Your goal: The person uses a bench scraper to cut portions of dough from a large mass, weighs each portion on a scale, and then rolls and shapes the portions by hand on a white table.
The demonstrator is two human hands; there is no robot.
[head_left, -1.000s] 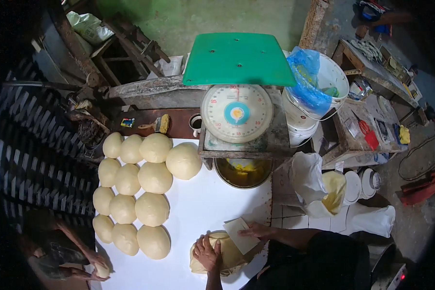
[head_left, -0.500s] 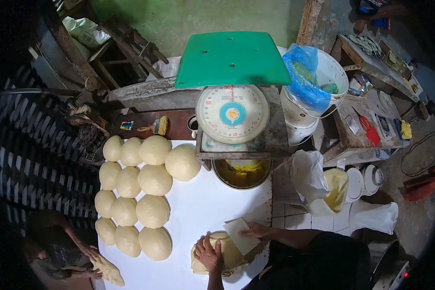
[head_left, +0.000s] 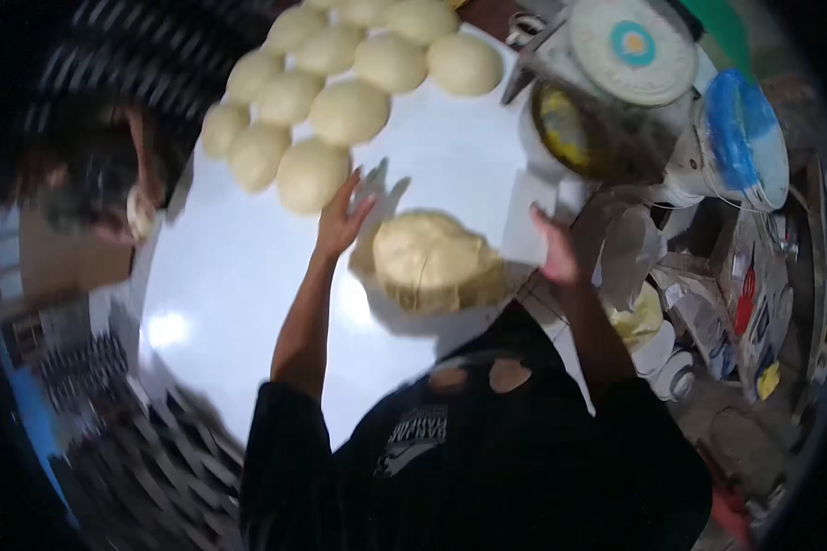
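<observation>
A large lump of dough (head_left: 427, 253) rests on the white tabletop (head_left: 220, 285), with darker, wrinkled yellowish material under its near edge that I cannot make out. My left hand (head_left: 342, 220) is raised left of the lump, fingers apart and holding nothing; its fingertips are close to the nearest dough ball (head_left: 312, 176). On the lump's right side, my right hand (head_left: 557, 248) grips a flat white dough scraper (head_left: 524, 219) between thumb and fingers. The scraper is blurred and stands apart from the lump's top.
Several smooth dough balls (head_left: 349, 113) fill the table's far left. A dial scale (head_left: 632, 50) stands at the far right above a metal bowl (head_left: 560, 124) with yellow residue. Beyond are a white bucket (head_left: 770, 161) and blue plastic bag (head_left: 730, 129). At left, another person (head_left: 92, 174) handles dough.
The view has swung, so the dough balls and scale sit higher. My left hand has come off the lump and opened beside it. The scraper, still in my right hand, has moved away from the lump.
</observation>
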